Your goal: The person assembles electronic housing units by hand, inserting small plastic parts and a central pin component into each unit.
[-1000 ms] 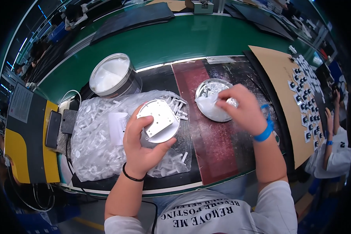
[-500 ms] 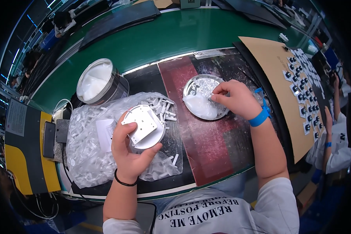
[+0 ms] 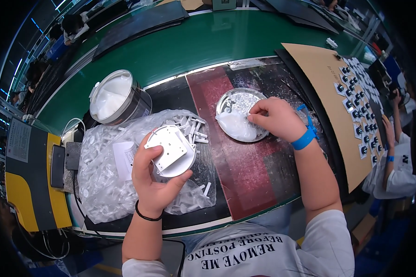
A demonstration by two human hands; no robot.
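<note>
My left hand [image 3: 155, 184] is closed around a round white plastic housing [image 3: 172, 151] with a raised, holed plate on its face. It holds the housing above a large clear plastic bag [image 3: 104, 177] of white plastic parts. My right hand [image 3: 278, 117], with a blue wristband, has its thumb and forefinger pinched together at the right side of a round metal dish [image 3: 223, 102]. A mound of whitish, translucent grease-like stuff [image 3: 238, 124] lies in the dish. Whatever sits between those fingertips is too small to make out.
At the back left stands an open metal can [image 3: 141, 104] of white paste. A yellow and grey machine [image 3: 37, 175] is at far left. Cardboard [image 3: 309, 87] at right bears rows of small black-and-white parts [image 3: 356, 106]. Beyond runs a green belt [image 3: 203, 41]; another person's arm [image 3: 389, 138] shows at right.
My right hand has shifted slightly left and stays pinched at the dish's edge. The left hand and the white housing look almost the same.
</note>
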